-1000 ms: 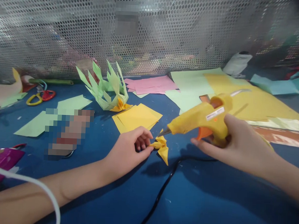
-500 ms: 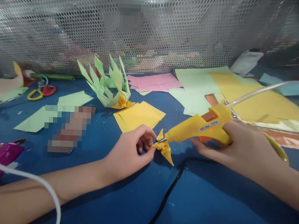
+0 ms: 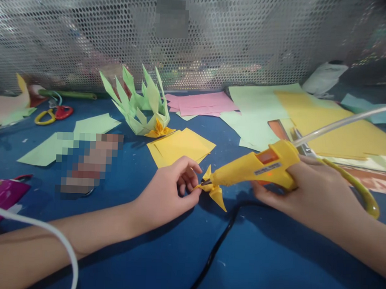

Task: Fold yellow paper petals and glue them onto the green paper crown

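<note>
My right hand (image 3: 319, 192) is wrapped round the handle of a yellow hot glue gun (image 3: 246, 167), and a clear glue stick (image 3: 344, 123) sticks out of its back. The nozzle points left, at a small folded yellow paper flower (image 3: 219, 196). Between thumb and fingertips, my left hand (image 3: 173, 190) pinches the flower's left tip. Whether the nozzle touches the paper is hard to make out. Behind stands a green folded paper crown (image 3: 143, 112) with an orange-yellow paper flower (image 3: 159, 129) at its front. Square yellow paper sheets (image 3: 186, 146) lie just beyond my left hand.
Pink sheets (image 3: 204, 103) and large green and yellow sheets (image 3: 328, 120) lie at the back. Scissors (image 3: 55, 115) and green paper pieces (image 3: 96, 125) are on the left. A black cord (image 3: 219, 243) crosses the blue table; a white cable (image 3: 55, 232) hangs over my left forearm.
The glue gun's body has shifted slightly, with its nozzle still at the flower. The view has moved a little. My left hand keeps its pinch on the flower.
</note>
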Demonstrator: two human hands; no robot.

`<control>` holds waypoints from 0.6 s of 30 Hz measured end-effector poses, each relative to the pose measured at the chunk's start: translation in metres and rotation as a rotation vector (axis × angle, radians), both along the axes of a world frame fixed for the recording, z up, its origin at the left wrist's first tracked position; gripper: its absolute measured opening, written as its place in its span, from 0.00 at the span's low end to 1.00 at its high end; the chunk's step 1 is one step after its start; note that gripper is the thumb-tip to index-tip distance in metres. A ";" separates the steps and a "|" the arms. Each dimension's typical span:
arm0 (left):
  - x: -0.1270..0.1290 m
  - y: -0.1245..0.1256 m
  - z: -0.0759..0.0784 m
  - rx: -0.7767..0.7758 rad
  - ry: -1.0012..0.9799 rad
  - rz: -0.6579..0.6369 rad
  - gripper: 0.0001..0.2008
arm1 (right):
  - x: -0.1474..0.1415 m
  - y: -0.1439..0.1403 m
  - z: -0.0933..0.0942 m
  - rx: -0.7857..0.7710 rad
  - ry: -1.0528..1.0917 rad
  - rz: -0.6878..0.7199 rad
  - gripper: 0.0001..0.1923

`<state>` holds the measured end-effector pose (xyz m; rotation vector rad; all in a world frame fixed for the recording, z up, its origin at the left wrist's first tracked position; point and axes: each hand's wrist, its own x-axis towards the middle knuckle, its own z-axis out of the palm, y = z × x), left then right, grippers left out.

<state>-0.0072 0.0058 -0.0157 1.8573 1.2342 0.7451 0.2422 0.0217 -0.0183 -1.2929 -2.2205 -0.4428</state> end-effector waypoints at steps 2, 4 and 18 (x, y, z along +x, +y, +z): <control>0.000 0.000 0.000 -0.001 0.006 -0.002 0.12 | 0.001 0.000 0.000 0.011 -0.016 -0.003 0.22; -0.001 0.001 0.000 0.001 0.009 -0.005 0.12 | 0.001 -0.001 0.000 0.012 -0.028 -0.006 0.21; -0.003 0.000 -0.003 -0.001 -0.015 -0.014 0.13 | -0.001 0.001 -0.001 0.173 -0.153 -0.001 0.16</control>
